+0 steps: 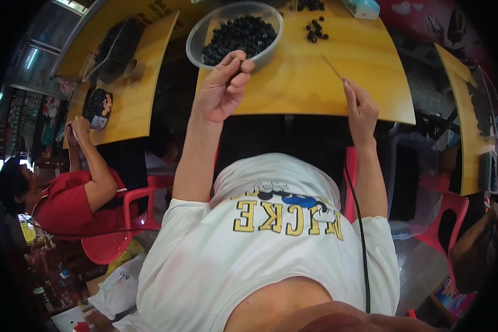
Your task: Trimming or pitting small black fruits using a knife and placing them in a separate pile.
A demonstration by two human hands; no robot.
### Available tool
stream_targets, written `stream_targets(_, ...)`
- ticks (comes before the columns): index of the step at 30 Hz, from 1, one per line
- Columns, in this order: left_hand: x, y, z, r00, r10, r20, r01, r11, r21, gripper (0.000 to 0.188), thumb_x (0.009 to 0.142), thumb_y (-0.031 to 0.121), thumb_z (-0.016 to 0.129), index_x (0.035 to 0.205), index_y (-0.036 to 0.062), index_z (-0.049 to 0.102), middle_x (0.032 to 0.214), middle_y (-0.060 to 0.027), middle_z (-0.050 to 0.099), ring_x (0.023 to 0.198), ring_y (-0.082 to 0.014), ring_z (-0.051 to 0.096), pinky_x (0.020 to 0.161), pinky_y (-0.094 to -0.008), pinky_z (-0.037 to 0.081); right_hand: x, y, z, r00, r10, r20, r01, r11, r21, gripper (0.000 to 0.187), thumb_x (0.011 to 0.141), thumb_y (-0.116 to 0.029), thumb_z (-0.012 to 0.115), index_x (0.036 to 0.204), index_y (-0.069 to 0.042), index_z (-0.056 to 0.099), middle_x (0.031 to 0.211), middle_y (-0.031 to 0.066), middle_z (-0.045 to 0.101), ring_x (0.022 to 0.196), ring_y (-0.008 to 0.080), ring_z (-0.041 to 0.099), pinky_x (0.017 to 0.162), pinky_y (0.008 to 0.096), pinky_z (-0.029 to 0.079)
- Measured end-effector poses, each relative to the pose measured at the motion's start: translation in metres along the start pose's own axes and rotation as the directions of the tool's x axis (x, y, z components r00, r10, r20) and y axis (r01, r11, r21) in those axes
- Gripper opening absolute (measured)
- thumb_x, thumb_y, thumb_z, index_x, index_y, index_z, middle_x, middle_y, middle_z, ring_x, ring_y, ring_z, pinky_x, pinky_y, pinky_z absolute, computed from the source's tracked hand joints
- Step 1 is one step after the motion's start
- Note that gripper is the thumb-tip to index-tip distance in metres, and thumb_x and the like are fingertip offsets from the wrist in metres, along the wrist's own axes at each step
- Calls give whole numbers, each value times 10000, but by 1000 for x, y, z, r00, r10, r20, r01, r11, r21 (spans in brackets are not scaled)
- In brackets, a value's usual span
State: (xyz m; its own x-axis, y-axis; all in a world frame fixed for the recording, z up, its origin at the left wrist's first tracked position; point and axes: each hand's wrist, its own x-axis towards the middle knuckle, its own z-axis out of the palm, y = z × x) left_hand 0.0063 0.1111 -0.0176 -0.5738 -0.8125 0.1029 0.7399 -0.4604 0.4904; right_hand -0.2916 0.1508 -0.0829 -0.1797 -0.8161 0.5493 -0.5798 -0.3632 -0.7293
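My left hand [222,91] is raised at the near rim of a clear plastic bowl [192,47] heaped with small black, roundish pieces [243,34]. Its thumb and fingers are pinched on what looks like one such dark piece, mostly hidden by the fingertips. Over the table's front edge on the right, my right hand [361,108] grips a thin brownish stick [332,67] whose tip points up and left over the wood. A loose cluster of black pieces [315,32] lies beyond the stick, with more [311,4] at the far edge of view.
The bowl stands on a yellow wooden table [293,83]. A pale box [362,8] is at its far right. On the left, a person in red [77,193] works at another table [141,88]. A third table [467,127] is at right. A black cable [361,232] hangs beside my right arm.
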Motion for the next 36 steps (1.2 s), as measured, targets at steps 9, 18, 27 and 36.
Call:
stream_targets(9,171,198,-63,886,336,-319,-355,935,-3,378,933,163,507,1281,29,444,1383,-217,390,1259,-437,367,1042,-524,334,1,-17,13,995,-47,92,40,996,81,231,935,-160,572,1048,21,660,738,38,588,681,95,523,633,230,418)
stream_targets(18,226,127,-22,859,181,-478,488,-8,873,387,851,151,581,1198,-12,533,1079,-203,618,843,-234,627,679,-338,528,-1,9,6,998,61,1,-60,995,81,232,941,-158,565,1066,11,664,702,-7,515,647,60,450,593,202,373)
stream_targets(27,140,47,-42,1000,-5,2,-4,-540,842,232,778,157,680,979,42,689,910,-101,690,829,-219,652,772,-314,500,-1,4,7,999,43,21,-44,994,103,239,937,-165,572,1073,9,663,732,2,557,669,62,478,613,198,393)
stream_targets(36,114,55,-40,995,16,99,-73,-554,829,217,814,148,647,986,18,667,895,-91,686,839,-191,653,758,-307,499,-2,5,8,998,40,49,-44,995,87,242,930,-179,584,1060,9,665,729,12,565,647,73,484,599,208,397)
